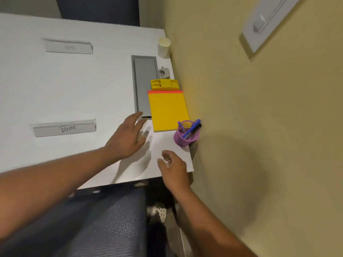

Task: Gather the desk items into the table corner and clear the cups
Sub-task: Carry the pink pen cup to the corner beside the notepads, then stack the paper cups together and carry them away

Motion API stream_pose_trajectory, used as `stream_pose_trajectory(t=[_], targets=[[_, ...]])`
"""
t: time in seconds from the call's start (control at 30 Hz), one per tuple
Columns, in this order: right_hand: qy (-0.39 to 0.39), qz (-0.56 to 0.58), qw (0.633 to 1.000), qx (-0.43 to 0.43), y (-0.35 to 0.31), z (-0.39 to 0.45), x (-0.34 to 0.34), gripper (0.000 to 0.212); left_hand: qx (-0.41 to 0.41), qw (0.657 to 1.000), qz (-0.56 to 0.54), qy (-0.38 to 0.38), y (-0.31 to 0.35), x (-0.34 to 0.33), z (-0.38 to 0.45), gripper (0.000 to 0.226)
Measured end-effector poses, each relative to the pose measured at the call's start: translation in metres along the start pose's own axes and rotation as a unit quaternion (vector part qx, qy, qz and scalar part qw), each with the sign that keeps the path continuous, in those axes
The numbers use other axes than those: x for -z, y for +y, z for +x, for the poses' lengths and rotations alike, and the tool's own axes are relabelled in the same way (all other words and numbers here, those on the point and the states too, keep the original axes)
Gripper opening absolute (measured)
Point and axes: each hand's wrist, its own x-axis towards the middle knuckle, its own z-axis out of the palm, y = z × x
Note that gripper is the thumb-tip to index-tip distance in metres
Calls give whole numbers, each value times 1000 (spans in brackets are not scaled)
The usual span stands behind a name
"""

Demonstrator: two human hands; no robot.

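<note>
Reaching in from the bottom of the frame, two bare arms stretch over one white surface (55, 89). Lowest, at centre right, the right hand (174, 169) hovers by the near edge with its fingers (168, 154) loosely curled around nothing. Slightly higher, at centre, the left hand (128, 134) lies flat over the top, its fingers (138, 115) spread and straight, tips just at the lower end of one grey panel (144, 84) set into the top.

Right of the hands, against the yellow wall (250, 127), stands one purple mesh pen holder (186, 135) with about three pens (191, 128); the exact count is hard to tell. Touching or just beside it, higher up, lies one yellow notepad (168, 110) with a red top strip. Above that sits one yellow plastic organiser (164, 84), then one small white object (164, 72), too blurred to identify. In the far corner stands one white cup (164, 47).

Two name plates lie left of centre: the nearer one (65, 127) reads "BEAR", while the farther one (68, 46) is illegible.
</note>
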Motion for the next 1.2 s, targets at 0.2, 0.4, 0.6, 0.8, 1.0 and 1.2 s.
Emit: stream_pose_trajectory(t=[0.2, 0.4, 0.6, 0.8, 1.0, 1.2], targets=[[30, -103, 964, 241, -98, -41, -4, 49, -88, 988, 108, 69, 23, 111, -45, 61], [118, -218, 870, 426, -200, -71, 1, 55, -28, 974, 146, 173, 43, 201, -100, 68], [133, -247, 820, 499, -251, -125, -14, 61, 65, 940, 245, 229, 47, 263, -172, 75], [92, -214, 777, 585, -274, -192, -52, 63, 167, 892, 320, 274, 40, 304, -285, 78], [43, -173, 742, 646, -305, -283, -121, 63, 277, 842, 352, 301, 44, 324, -422, 78], [-34, -172, 669, 722, -321, -392, -208, 64, 368, 795, 355, 328, 37, 325, -564, 78]])
